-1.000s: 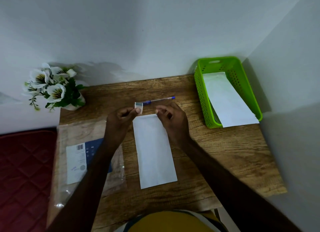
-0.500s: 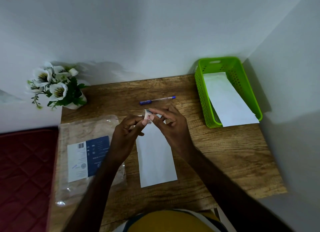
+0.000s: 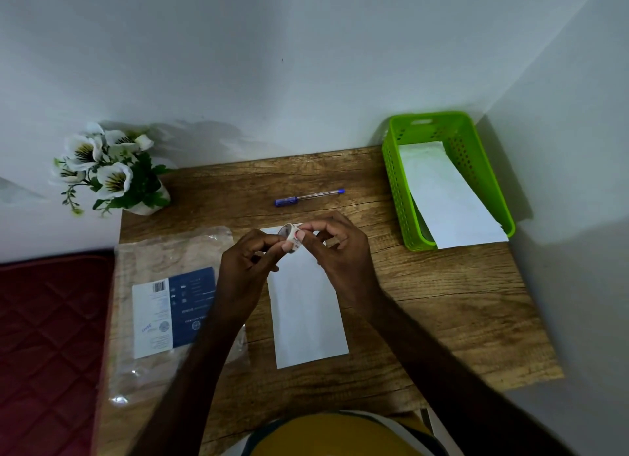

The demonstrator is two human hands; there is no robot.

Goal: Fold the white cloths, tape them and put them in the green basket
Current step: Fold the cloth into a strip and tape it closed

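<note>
A folded white cloth [image 3: 306,312] lies lengthwise on the wooden table [image 3: 442,319] in front of me. Just above its far end, both hands hold a small roll of white tape [image 3: 292,235]. My left hand [image 3: 246,261] pinches the roll from the left. My right hand [image 3: 335,243] has thumb and fingertip on its right side. The green basket [image 3: 398,183] stands at the table's back right corner. Another folded white cloth [image 3: 446,197] leans inside it, with its near end sticking out over the front rim.
A blue pen [image 3: 309,197] lies on the table beyond my hands. A clear plastic package with a blue and white label [image 3: 173,311] covers the table's left part. A pot of white flowers [image 3: 112,176] stands at the back left. Walls close the back and right.
My two hands have come together over the cloth's far end. The tape roll, first held out to the left by my left hand alone, is now between both hands.
</note>
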